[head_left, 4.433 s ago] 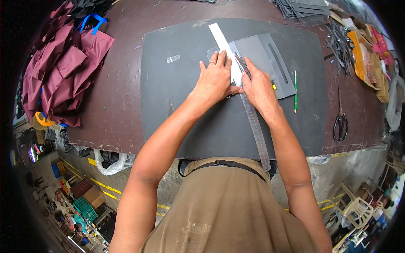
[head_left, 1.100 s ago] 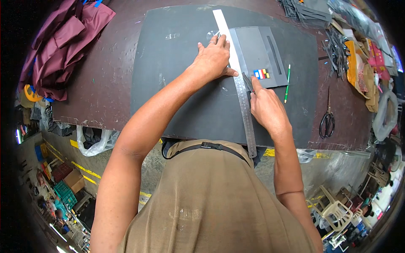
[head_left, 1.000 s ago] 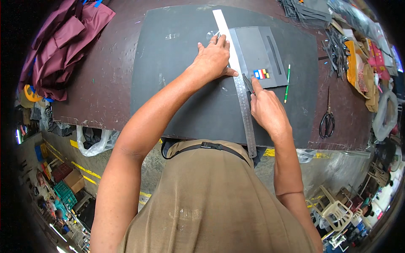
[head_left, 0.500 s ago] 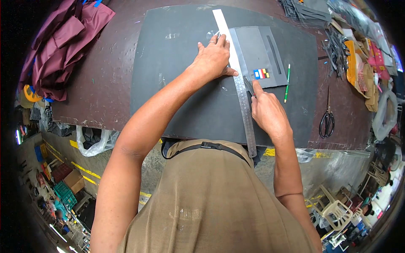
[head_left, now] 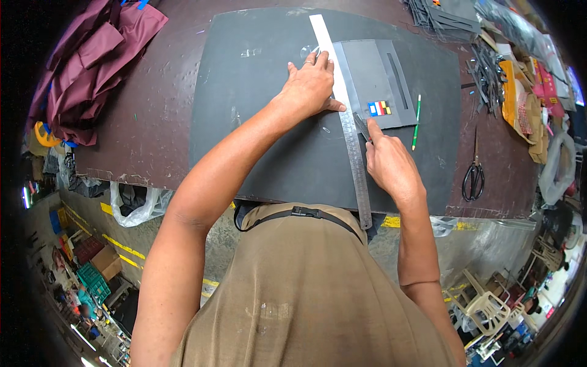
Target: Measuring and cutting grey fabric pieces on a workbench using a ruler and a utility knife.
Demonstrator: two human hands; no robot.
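— What is seen off the dark mat?
— Maroon cloth (head_left: 92,67) is heaped at ten o'clock; black scissors (head_left: 474,177) are laid at three o'clock.
— And the green pencil (head_left: 416,122)?
— It is laid at two o'clock, near a stack of grey cut pieces (head_left: 443,15).

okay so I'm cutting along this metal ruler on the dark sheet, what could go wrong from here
1. The left hand pins the metal ruler only near its far end; the near end overhangs the dark sheet, so it could pivot and skew the line.
2. The left fingers lie right at the ruler's edge, close to the path of the tool in the right hand.
3. The grey cut piece under the ruler may shift.
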